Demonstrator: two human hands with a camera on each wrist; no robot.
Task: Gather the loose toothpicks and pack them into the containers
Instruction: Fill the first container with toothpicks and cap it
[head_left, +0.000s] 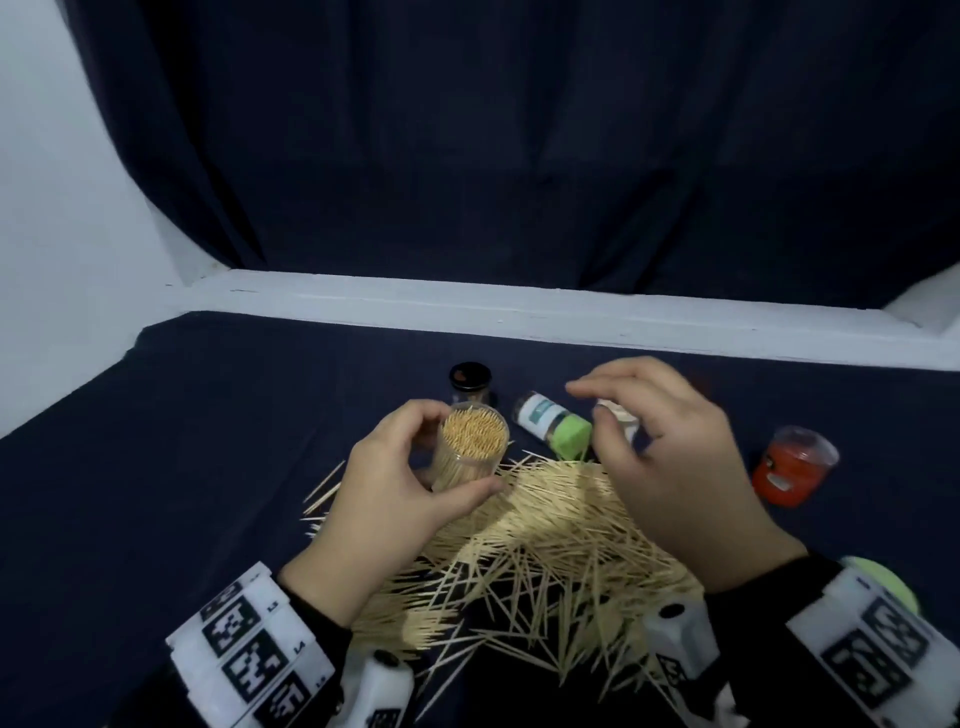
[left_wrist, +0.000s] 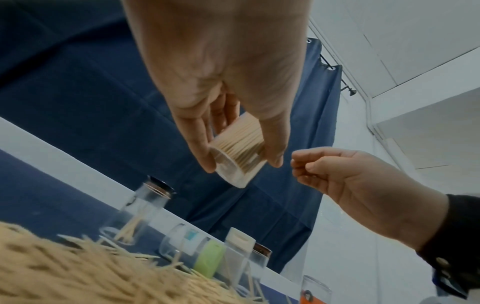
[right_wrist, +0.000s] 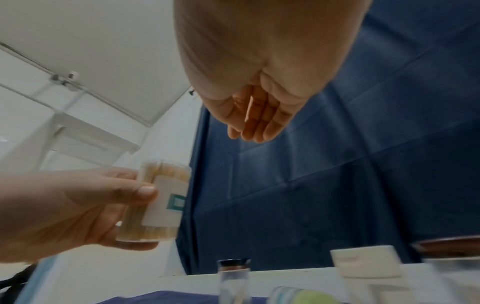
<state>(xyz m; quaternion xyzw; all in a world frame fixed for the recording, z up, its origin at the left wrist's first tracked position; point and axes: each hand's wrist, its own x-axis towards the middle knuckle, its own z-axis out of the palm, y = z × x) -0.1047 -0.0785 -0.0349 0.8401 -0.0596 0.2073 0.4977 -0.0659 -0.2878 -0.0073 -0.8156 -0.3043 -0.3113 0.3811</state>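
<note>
Head view: the left hand (head_left: 400, 493) has its fingers (head_left: 415, 415) and thumb curled round a clear tub (head_left: 470, 447) packed full of upright toothpicks, held above the near-left edge of the loose pile (head_left: 545, 551) on the dark worktop (head_left: 156, 467). The right hand (head_left: 670, 457) hovers over the pile's far side, fingers loosely bent and narrow, holding nothing that shows. Behind the pile stand a black-capped jar (head_left: 470, 382), a green-capped jar (head_left: 553, 423) lying on its side, a white-topped one half hidden by the right hand, and a red tub (head_left: 789, 467) well apart to the right.

The left wrist view alone shows the tub's clear base (left_wrist: 228, 172) below the toothpick ends, and the right hand's fingertips (left_wrist: 298, 164) drawn together just beside it. The right wrist view alone shows the tub's white label (right_wrist: 166, 201) with a teal square; it is blurred.
</note>
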